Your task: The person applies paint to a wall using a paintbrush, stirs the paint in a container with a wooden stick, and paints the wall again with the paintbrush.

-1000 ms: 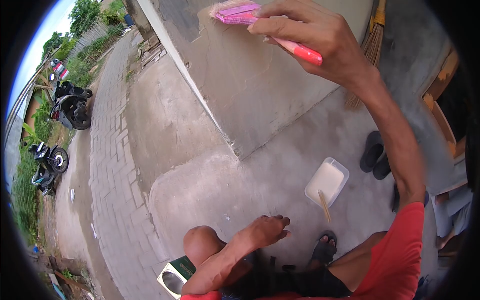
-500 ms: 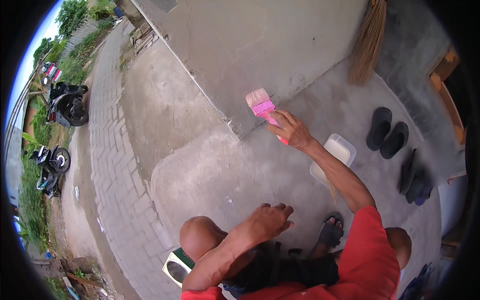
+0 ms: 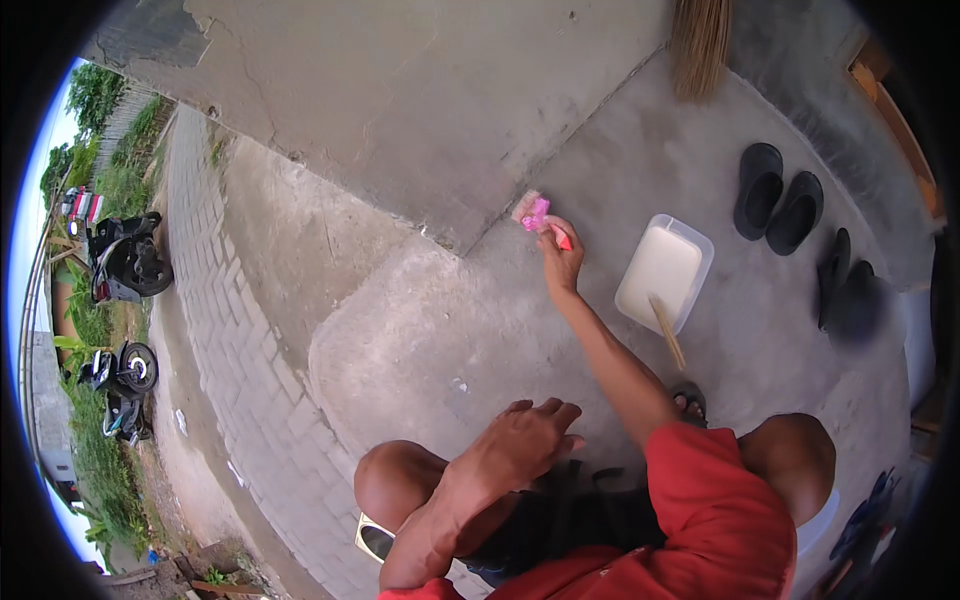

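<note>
My right hand (image 3: 563, 258) is closed round the handle of a wide pink paintbrush (image 3: 536, 214). The pale bristles are at the foot of the grey wall (image 3: 430, 110), along the line where it meets the concrete floor. To the right of that hand stands a clear plastic tub (image 3: 622, 298) of whitish liquid (image 3: 668, 262), with thin wooden sticks (image 3: 667, 334) leaning out over its rim. My left hand (image 3: 520, 440) hangs loosely in front of my left knee, empty, its fingers bent and slightly apart.
Black clogs (image 3: 776, 200) and more dark footwear (image 3: 838, 280) lie at right. A straw broom (image 3: 702, 50) hangs at the top. My sandalled foot (image 3: 690, 402) is just below the tub. Left of the concrete floor runs a paved path (image 3: 245, 330), with parked motorbikes (image 3: 128, 255) beyond.
My right hand has drawn the brush down from the wall's face to its foot, uncovering the tub. The camera view has shifted; my left hand has stayed by the knee.
</note>
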### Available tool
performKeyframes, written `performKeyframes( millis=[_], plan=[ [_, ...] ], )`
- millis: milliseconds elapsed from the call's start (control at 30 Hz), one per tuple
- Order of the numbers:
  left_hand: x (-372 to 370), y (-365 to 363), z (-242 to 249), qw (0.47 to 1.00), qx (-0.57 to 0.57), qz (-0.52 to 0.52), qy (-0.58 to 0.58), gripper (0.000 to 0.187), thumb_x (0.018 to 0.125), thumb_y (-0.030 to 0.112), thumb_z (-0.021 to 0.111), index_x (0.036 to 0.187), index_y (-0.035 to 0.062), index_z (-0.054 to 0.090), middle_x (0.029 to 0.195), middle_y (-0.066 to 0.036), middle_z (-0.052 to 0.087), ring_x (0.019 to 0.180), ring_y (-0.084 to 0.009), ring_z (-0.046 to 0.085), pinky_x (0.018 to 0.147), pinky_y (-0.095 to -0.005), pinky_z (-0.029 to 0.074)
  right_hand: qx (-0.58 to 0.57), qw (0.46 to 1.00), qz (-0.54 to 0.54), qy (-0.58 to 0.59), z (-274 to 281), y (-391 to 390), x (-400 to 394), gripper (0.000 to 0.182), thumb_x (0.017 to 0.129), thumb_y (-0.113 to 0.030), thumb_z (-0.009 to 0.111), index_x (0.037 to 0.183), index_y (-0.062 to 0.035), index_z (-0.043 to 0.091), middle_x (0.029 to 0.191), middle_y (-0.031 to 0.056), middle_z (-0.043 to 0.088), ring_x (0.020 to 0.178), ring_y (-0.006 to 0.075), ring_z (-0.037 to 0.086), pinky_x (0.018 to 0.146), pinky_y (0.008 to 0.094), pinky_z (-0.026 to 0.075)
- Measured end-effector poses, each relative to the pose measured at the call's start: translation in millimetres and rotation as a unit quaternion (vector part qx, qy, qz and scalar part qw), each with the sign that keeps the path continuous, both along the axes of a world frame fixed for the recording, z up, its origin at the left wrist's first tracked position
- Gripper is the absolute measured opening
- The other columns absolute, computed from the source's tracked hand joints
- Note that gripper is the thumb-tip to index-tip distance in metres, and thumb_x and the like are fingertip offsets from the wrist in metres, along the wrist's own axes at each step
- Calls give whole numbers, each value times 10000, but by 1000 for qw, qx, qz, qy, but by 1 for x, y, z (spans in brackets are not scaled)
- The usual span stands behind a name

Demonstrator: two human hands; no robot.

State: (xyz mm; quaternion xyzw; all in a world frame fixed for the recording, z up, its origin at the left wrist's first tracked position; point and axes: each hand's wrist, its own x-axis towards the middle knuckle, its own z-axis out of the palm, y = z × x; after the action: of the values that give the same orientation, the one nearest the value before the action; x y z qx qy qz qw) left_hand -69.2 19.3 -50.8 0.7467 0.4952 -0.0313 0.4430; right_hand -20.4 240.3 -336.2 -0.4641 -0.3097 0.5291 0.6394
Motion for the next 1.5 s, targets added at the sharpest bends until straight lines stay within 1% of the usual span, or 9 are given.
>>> performKeyframes(
  millis=[233,267,367,567,767,833,1100,1167,1500],
  plan=[
    [-2,5,-2,1000,5,7,-1,444,1029,360,557,1317,23,574,1244,-170,648,1153,-371,614,1037,-447,461,58,994,-16,-89,-26,-9,-51,185,894,35,675,1061,-43,675,1018,65,655,987,183,632,882,310,504],
    [-2,4,-4,1000,3,9,1,444,1029,363,555,1314,23,575,1245,-170,648,1156,-371,614,1037,-446,461,63,996,2,-66,-38,-11,-55,193,939,6,665,1118,-65,659,1004,10,650,890,114,618,757,266,533],
    [-3,5,-6,1000,-1,9,-7,444,1030,365,554,1311,21,575,1238,-175,651,1165,-371,614,1039,-448,461,-9,995,46,87,-5,-29,-44,176,943,3,656,1097,-82,641,1008,5,642,907,119,633,774,292,567],
    [-3,2,-10,998,49,23,-31,378,997,281,608,1262,17,556,1114,-206,656,1077,-381,644,1002,-469,469,32,999,24,31,39,-28,-64,122,965,-32,662,1072,-81,631,1046,8,643,963,138,652,789,327,592],
    [-5,-1,-19,999,42,14,-23,357,1002,282,605,1239,20,556,1107,-207,656,1071,-381,648,979,-484,476,77,981,97,150,157,-58,-40,178,937,37,662,1089,-27,596,1017,21,604,903,103,590,798,269,527],
    [-6,-3,-20,998,49,17,-30,359,1002,285,606,1237,19,556,1102,-208,656,1063,-384,651,974,-485,478,148,976,115,111,172,-64,-26,137,989,-6,607,1122,-27,587,1088,74,630,1056,198,666,896,348,569],
    [1,6,-1,999,-41,19,23,438,1016,324,584,1326,16,563,1258,-170,633,1184,-357,611,1018,-475,465,38,996,73,-15,4,-68,-65,141,962,-25,660,1094,-49,615,1046,21,618,923,115,621,790,298,567],
    [1,5,-2,999,-39,21,14,419,1013,306,589,1310,12,567,1254,-176,629,1166,-367,620,995,-491,469,10,996,77,-34,5,-64,-74,145,956,-36,680,1086,-52,619,1039,11,615,898,102,605,765,289,561],
    [0,-5,-9,999,-46,11,-10,370,1007,302,599,1247,21,608,1242,-173,644,1133,-384,637,960,-492,491,147,979,141,22,231,-73,-57,198,901,12,703,1069,-38,610,1110,45,544,971,133,550,859,275,481]
  ],
)
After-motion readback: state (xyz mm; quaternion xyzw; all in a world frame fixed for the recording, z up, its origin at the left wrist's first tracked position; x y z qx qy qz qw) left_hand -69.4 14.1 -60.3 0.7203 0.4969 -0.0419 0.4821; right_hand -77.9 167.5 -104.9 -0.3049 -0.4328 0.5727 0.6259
